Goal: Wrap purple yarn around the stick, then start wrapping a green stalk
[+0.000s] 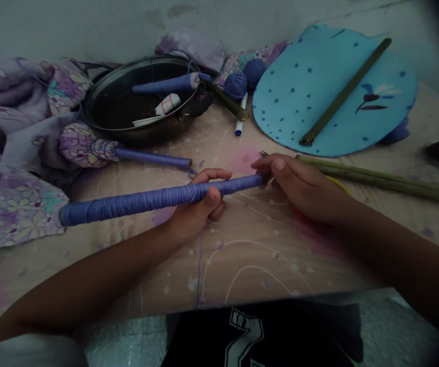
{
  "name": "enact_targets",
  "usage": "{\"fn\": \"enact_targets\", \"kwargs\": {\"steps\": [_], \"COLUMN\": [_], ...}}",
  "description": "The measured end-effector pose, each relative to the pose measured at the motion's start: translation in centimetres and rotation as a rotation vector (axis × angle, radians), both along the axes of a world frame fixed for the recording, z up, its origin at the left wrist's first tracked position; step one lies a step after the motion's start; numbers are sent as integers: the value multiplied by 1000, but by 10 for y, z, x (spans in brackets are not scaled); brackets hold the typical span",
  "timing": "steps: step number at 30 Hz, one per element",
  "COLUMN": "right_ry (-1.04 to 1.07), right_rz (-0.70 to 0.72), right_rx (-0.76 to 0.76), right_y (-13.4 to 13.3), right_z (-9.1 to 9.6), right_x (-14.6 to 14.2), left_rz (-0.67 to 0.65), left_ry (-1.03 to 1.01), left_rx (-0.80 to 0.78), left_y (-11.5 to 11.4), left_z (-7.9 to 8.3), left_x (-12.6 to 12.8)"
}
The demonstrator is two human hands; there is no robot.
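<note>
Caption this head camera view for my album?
Left hand grips a blue thread-wrapped stick; right hand meets its tip.

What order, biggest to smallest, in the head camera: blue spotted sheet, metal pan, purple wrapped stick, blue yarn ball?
1. Blue spotted sheet
2. Metal pan and purple wrapped stick, unsure: the stick is nearer the camera, long but thin
3. Blue yarn ball
</note>
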State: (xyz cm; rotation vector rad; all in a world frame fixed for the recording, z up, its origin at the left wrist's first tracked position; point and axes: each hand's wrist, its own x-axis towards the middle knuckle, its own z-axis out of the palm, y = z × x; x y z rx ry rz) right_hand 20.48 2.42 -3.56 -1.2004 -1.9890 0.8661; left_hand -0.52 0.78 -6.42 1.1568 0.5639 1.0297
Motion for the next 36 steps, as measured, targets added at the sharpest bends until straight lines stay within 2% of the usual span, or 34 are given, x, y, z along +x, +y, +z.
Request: {"fn": "enact_targets", "kwargs": {"steps": [2,4,10,13,17,19,22,24,27,29,30,32,36], "right_ry": [-70,-81,121,181,-12,-82,-48,44,152,128,112,106,89], "right_rz": [66,104,4,12,35,53,52,39,59,77,72,36,-4], "right_rx": [-109,-156,-34,145,523,595,486,294,-78,-220,-232,-158,166], "right_y": [2,2,0,0,-1,-2,-2,-3,-3,-4,-4,-4,-3], "right_z": [0,2,2,-2,-1,1,3,3,4,6,6,5,-2], "right_x": [1,0,0,-1,-3,-4,-3,-2,-1,-1,-2,-2,-1], "left_rz": [-8,-14,14,14,2,1,-7,-6,1,-2,-3,-10,-30], "left_ry": [5,9,19,-6,-14,-23,-46,-53,-37,-22,-19,-23,-55], "left_rx": [3,3,14,-20,-61,-53,-28,-19,-8,-4,0,14,27], "left_y": [0,-1,0,1,2,1,1,0,0,0,0,0,0], "left_z": [0,0,2,4,5,5,4,5,6,6,5,4,1], "left_x": [0,-1,0,0,0,0,0,0,1,1,1,0,-1]}}
